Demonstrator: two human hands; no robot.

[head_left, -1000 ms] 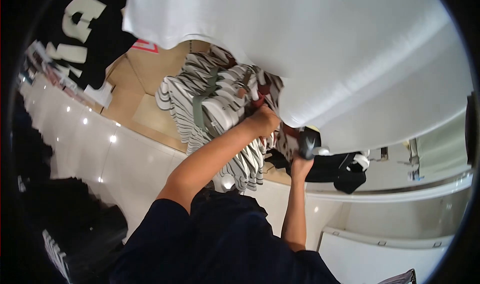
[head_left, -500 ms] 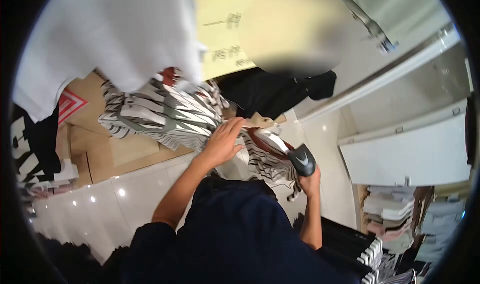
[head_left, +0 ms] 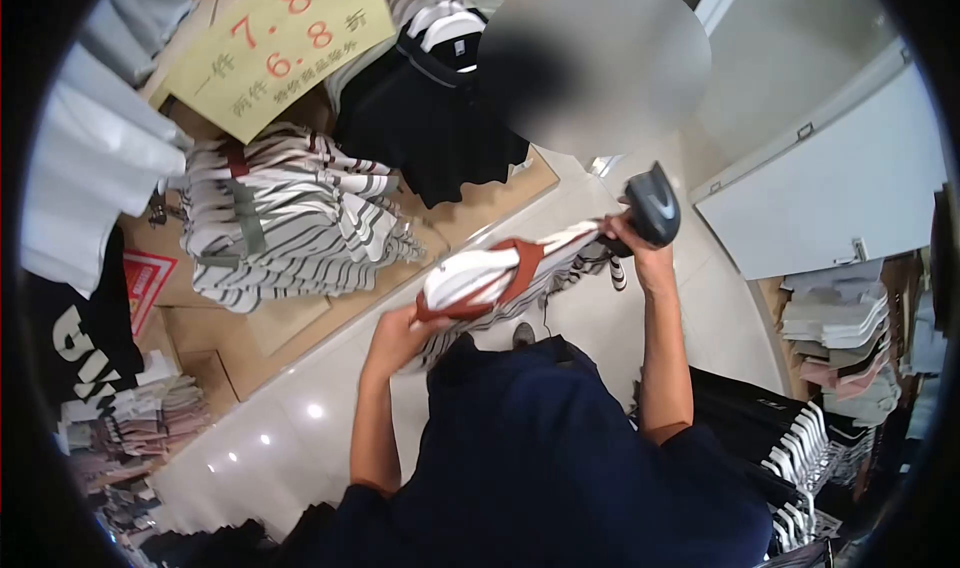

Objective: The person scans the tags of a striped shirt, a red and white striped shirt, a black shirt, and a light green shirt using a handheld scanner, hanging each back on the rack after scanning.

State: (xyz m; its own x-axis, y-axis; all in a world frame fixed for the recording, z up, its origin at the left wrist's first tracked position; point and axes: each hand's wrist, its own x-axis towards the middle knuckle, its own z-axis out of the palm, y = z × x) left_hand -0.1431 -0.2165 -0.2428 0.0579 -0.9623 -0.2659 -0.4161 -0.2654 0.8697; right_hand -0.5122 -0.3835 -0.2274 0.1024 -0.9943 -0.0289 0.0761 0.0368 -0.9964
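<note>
in the head view, gripping the near-left, red-banded end of a striped garment (head_left: 522, 273) with the left hand (head_left: 393, 340), closed around its edge. clasping a black handheld device (head_left: 654, 208) in the right hand (head_left: 637, 246), closed around its lower part. held out lengthwise between both hands, in front of the navy top (head_left: 540, 438), with the striped garment running from near left to far right and reaching the right fingers; impossible to tell whether pinched there too. seen below it, on the pale floor (head_left: 300, 403): part of a shoe (head_left: 523, 335). to the left, on a tan platform (head_left: 285, 343), grouped: more striped clothes (head_left: 300, 223), near a red-and-white sign (head_left: 150, 286). farther off: a yellow sign (head_left: 285, 48) and, to its right, black clothes (head_left: 420, 118). to the right: a white panel (head_left: 830, 183), then folded clothes (head_left: 835, 323); nearer, black garments (head_left: 740, 408) beside white hangers (head_left: 805, 443).
</note>
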